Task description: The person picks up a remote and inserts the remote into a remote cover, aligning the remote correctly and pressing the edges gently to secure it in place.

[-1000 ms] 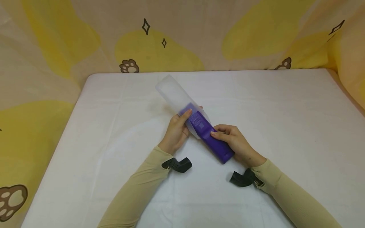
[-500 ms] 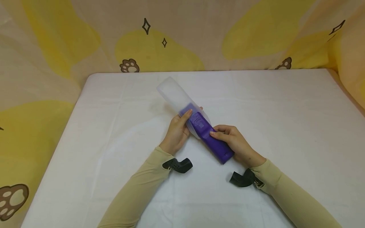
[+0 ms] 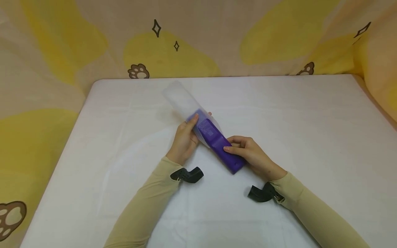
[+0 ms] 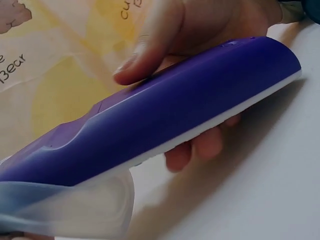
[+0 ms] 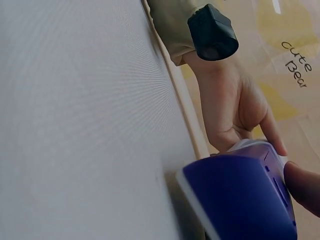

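Note:
A purple remote control (image 3: 227,155) with a white front face lies back side up, slanting from upper left to lower right. Its upper end sits inside a translucent plastic sleeve (image 3: 178,96), whose far part extends beyond it. My left hand (image 3: 184,141) grips the sleeve and the remote's covered end, thumb on top. With my right hand (image 3: 248,151) I pinch the bare lower part, thumb on the purple back; in the left wrist view, fingertips (image 4: 209,144) show under the white face. Both things are held just above the white table.
A white-covered table (image 3: 297,113) lies under the hands. Behind it hangs a yellow and beige patterned cloth (image 3: 198,38). Black camera mounts (image 3: 189,175) are strapped to both wrists over tan sleeves (image 3: 142,206).
Both hands, with the remote control and the sleeve, have shifted a little to the left and away. The grips stay on the same ends.

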### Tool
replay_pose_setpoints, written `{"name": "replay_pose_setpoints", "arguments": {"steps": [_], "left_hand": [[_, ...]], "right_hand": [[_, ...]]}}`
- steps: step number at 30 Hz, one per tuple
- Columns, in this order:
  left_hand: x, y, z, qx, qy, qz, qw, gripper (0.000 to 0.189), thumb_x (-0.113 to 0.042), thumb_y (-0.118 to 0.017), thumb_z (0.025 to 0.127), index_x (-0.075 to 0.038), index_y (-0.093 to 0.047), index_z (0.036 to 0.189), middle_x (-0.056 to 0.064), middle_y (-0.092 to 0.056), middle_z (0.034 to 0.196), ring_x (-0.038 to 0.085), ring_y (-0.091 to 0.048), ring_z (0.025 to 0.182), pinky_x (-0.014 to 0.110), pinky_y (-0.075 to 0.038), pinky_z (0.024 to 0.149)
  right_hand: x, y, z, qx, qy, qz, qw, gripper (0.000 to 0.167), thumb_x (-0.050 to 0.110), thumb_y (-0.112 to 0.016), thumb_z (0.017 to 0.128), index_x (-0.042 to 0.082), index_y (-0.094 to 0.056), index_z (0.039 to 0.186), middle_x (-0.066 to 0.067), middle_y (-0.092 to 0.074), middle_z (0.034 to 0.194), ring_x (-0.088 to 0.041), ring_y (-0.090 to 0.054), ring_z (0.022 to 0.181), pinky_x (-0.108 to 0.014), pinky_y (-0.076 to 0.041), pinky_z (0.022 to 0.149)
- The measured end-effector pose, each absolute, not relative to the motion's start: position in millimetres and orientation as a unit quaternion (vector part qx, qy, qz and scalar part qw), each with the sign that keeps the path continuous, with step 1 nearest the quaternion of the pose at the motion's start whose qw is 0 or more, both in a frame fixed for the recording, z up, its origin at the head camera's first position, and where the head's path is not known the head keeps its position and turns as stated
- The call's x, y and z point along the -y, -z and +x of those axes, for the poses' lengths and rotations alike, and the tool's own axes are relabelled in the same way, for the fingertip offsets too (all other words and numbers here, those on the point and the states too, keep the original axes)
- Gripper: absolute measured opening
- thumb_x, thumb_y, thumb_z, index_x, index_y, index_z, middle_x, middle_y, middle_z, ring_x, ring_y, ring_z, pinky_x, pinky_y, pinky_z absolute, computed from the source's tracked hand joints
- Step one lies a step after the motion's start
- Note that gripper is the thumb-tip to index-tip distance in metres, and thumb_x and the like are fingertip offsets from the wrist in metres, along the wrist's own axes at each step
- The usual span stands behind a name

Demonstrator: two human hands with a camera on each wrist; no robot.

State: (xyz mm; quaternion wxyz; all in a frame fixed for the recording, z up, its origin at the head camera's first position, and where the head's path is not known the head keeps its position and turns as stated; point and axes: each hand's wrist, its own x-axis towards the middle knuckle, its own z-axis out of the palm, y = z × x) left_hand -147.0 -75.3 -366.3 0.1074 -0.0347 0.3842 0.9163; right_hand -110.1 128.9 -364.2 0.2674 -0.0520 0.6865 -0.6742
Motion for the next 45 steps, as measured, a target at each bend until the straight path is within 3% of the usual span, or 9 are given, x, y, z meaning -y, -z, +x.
{"name": "replay_pose_setpoints", "arguments": {"steps": [7,17,23,29,36,42,45], "left_hand": [[84.6,364.5,-152.0,-0.360,-0.927,-0.041,0.093,0.020,-0.012,-0.042,0.101,0.001,-0.051,0.113,0.010,-0.068,0.105,0.018,-0.059,0.108,0.029,-0.045,0.097],[83.8,365.8,-150.6,-0.363,-0.926,-0.035,0.093,0.020,-0.010,-0.042,0.101,0.002,-0.050,0.115,0.011,-0.067,0.106,0.019,-0.059,0.107,0.030,-0.045,0.097],[81.7,366.1,-148.3,-0.382,-0.918,-0.024,0.103,0.026,-0.008,-0.041,0.101,0.003,-0.046,0.124,0.012,-0.063,0.115,0.023,-0.053,0.118,0.033,-0.040,0.103],[79.5,365.0,-148.1,-0.385,-0.917,-0.031,0.104,0.030,-0.008,-0.042,0.101,0.006,-0.043,0.127,0.024,-0.051,0.131,0.023,-0.053,0.118,0.032,-0.039,0.104],[78.3,363.0,-148.2,-0.375,-0.920,-0.035,0.106,0.023,-0.007,-0.042,0.101,0.005,-0.048,0.119,0.014,-0.064,0.115,0.020,-0.056,0.113,0.031,-0.039,0.103],[78.3,363.0,-147.7,-0.381,-0.917,-0.025,0.113,0.028,-0.007,-0.040,0.101,0.005,-0.043,0.127,0.028,-0.043,0.137,0.024,-0.051,0.121,0.032,-0.038,0.105],[78.3,363.3,-147.5,-0.386,-0.915,-0.018,0.115,0.031,-0.007,-0.039,0.101,0.005,-0.040,0.130,0.030,-0.038,0.140,0.027,-0.049,0.123,0.032,-0.038,0.105]], "right_hand": [[-129.0,362.8,-109.7,-0.684,0.673,-0.062,0.274,0.029,0.010,-0.062,0.090,-0.006,-0.055,0.112,-0.002,-0.069,0.090,-0.013,-0.063,0.075,-0.024,-0.054,0.069],[-129.6,364.8,-111.0,-0.690,0.665,-0.068,0.277,0.026,0.010,-0.064,0.088,-0.006,-0.058,0.108,-0.002,-0.067,0.088,-0.011,-0.061,0.073,-0.023,-0.053,0.068],[-130.0,364.6,-111.7,-0.686,0.667,-0.073,0.282,0.019,0.007,-0.063,0.088,-0.004,-0.059,0.102,-0.001,-0.066,0.083,-0.010,-0.060,0.069,-0.022,-0.052,0.064],[-130.7,364.6,-111.8,-0.681,0.670,-0.077,0.285,0.014,0.006,-0.062,0.088,-0.002,-0.059,0.099,-0.002,-0.066,0.082,-0.010,-0.060,0.069,-0.023,-0.052,0.063],[-131.1,365.8,-112.1,-0.675,0.673,-0.083,0.291,0.013,0.007,-0.062,0.089,-0.002,-0.058,0.097,-0.001,-0.065,0.079,-0.010,-0.060,0.068,-0.023,-0.052,0.062],[-131.2,365.5,-112.2,-0.674,0.674,-0.079,0.293,0.013,0.007,-0.062,0.089,-0.002,-0.058,0.097,-0.001,-0.064,0.079,-0.010,-0.060,0.067,-0.023,-0.052,0.062],[-131.2,365.6,-112.4,-0.674,0.674,-0.080,0.292,0.013,0.006,-0.061,0.089,-0.003,-0.057,0.098,-0.001,-0.065,0.079,-0.010,-0.060,0.067,-0.023,-0.052,0.062]]}}
